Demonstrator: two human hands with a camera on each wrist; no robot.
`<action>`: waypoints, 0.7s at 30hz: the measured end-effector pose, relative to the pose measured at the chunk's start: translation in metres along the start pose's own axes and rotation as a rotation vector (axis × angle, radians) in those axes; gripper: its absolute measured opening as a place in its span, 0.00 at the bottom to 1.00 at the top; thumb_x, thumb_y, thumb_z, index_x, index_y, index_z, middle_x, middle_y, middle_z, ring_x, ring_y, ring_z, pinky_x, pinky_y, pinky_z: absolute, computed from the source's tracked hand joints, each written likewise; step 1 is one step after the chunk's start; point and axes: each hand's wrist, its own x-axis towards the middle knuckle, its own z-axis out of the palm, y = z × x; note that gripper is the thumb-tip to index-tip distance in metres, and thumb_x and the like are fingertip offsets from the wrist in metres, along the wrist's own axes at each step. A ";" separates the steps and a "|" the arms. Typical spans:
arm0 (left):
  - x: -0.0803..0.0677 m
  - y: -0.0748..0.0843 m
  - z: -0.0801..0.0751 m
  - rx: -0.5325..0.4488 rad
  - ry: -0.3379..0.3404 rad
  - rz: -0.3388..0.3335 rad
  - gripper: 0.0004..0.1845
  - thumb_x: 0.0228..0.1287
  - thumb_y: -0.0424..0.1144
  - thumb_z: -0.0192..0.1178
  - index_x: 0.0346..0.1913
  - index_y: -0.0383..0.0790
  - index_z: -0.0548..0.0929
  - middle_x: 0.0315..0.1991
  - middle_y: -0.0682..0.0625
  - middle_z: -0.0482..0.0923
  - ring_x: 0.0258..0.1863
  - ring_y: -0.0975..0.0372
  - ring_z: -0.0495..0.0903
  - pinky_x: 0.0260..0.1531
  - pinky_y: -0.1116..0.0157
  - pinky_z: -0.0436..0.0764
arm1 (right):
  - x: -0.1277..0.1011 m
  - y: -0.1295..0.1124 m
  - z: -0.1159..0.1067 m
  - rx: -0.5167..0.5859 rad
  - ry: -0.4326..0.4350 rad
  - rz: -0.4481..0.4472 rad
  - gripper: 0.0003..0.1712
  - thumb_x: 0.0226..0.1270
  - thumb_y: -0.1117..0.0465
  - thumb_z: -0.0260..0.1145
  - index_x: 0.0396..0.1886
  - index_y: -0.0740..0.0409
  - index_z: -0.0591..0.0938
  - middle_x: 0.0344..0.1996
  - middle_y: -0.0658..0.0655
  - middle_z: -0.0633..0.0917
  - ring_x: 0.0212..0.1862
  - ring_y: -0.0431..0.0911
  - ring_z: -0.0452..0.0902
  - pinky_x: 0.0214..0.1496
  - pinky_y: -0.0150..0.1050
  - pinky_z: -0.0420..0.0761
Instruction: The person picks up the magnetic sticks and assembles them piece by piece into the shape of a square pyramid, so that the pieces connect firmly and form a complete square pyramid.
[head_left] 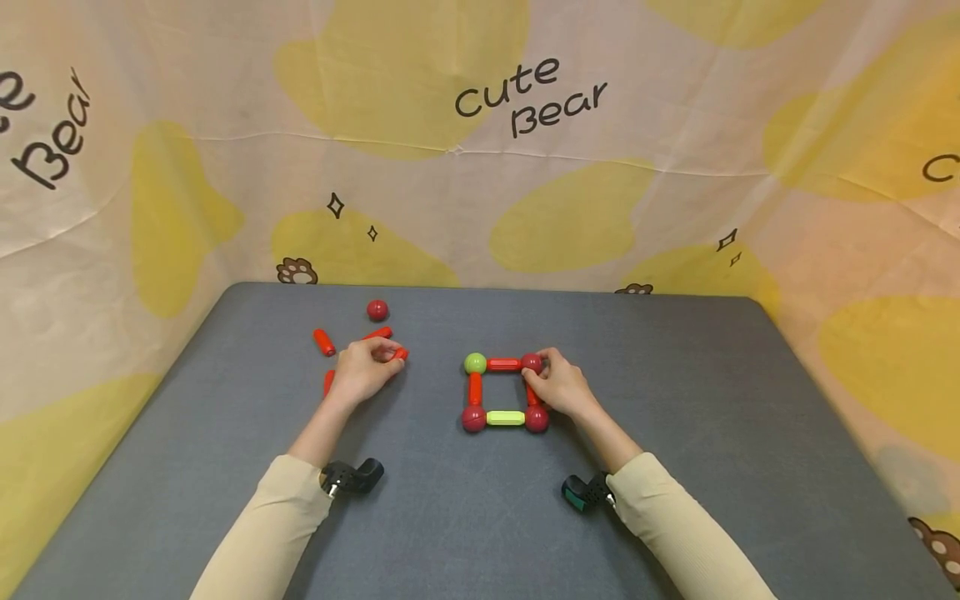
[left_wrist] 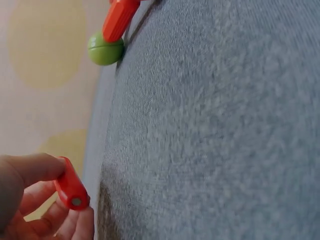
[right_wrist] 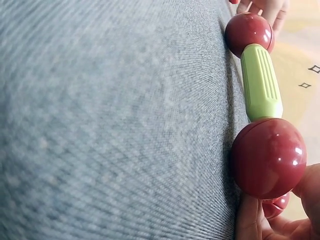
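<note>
My left hand [head_left: 363, 370] pinches a short red magnetic rod [left_wrist: 71, 185] between thumb and fingers, just above the table; a grey metal dot shows on the rod's end. To its right lies a square of rods and balls. A green ball [head_left: 476, 363] forms its far left corner, and dark red balls form the others. The near side is a lime-green rod [right_wrist: 261, 82]; the other sides are red rods [head_left: 503, 364]. At the far right corner my right hand [head_left: 561, 385] grips the dark red ball [head_left: 531, 362], partly covering the right-side rod.
Near the left hand lie loose red rods [head_left: 324, 342], one partly hidden behind the wrist. A loose dark red ball [head_left: 377, 310] sits farther back. The grey table [head_left: 675, 367] meets a printed cloth backdrop [head_left: 420, 200] behind and at the sides.
</note>
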 end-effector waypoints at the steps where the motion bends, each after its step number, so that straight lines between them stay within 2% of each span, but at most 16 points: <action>1: 0.000 0.001 0.001 -0.023 -0.006 -0.001 0.13 0.54 0.37 0.63 0.44 0.38 0.83 0.35 0.44 0.83 0.37 0.55 0.80 0.36 0.63 0.73 | 0.000 0.000 0.000 0.000 0.000 0.000 0.28 0.63 0.54 0.61 0.57 0.65 0.69 0.25 0.55 0.80 0.16 0.41 0.72 0.19 0.33 0.70; 4: -0.002 0.005 0.003 -0.120 -0.042 -0.020 0.16 0.56 0.38 0.62 0.48 0.39 0.81 0.39 0.43 0.81 0.38 0.56 0.81 0.32 0.67 0.76 | -0.001 0.000 0.000 0.001 -0.004 0.004 0.28 0.63 0.53 0.61 0.57 0.64 0.69 0.25 0.55 0.80 0.16 0.41 0.72 0.19 0.33 0.70; 7: -0.004 0.008 0.005 -0.245 -0.085 -0.032 0.19 0.58 0.38 0.62 0.53 0.38 0.78 0.42 0.42 0.79 0.36 0.56 0.81 0.29 0.66 0.79 | -0.001 0.000 0.000 0.002 -0.005 0.004 0.28 0.63 0.53 0.61 0.57 0.64 0.69 0.25 0.55 0.80 0.16 0.41 0.72 0.19 0.33 0.70; 11: -0.008 0.014 0.009 -0.334 -0.129 -0.012 0.21 0.60 0.37 0.60 0.56 0.37 0.76 0.44 0.41 0.76 0.33 0.58 0.79 0.29 0.63 0.79 | -0.001 0.000 0.000 0.000 -0.003 0.002 0.27 0.63 0.53 0.61 0.57 0.64 0.69 0.25 0.55 0.80 0.16 0.41 0.72 0.19 0.33 0.70; 16: -0.013 0.020 0.013 -0.361 -0.175 0.006 0.21 0.61 0.38 0.59 0.58 0.39 0.75 0.45 0.44 0.76 0.35 0.61 0.79 0.28 0.64 0.77 | 0.000 0.000 0.000 -0.003 -0.007 0.009 0.28 0.63 0.53 0.61 0.57 0.64 0.69 0.25 0.55 0.80 0.16 0.41 0.72 0.20 0.32 0.70; 21: -0.019 0.026 0.019 -0.385 -0.192 0.028 0.18 0.60 0.38 0.60 0.54 0.43 0.78 0.43 0.46 0.77 0.35 0.60 0.80 0.29 0.64 0.77 | 0.000 0.000 -0.001 -0.015 -0.004 0.003 0.28 0.63 0.53 0.60 0.57 0.64 0.69 0.26 0.55 0.80 0.17 0.41 0.72 0.20 0.33 0.70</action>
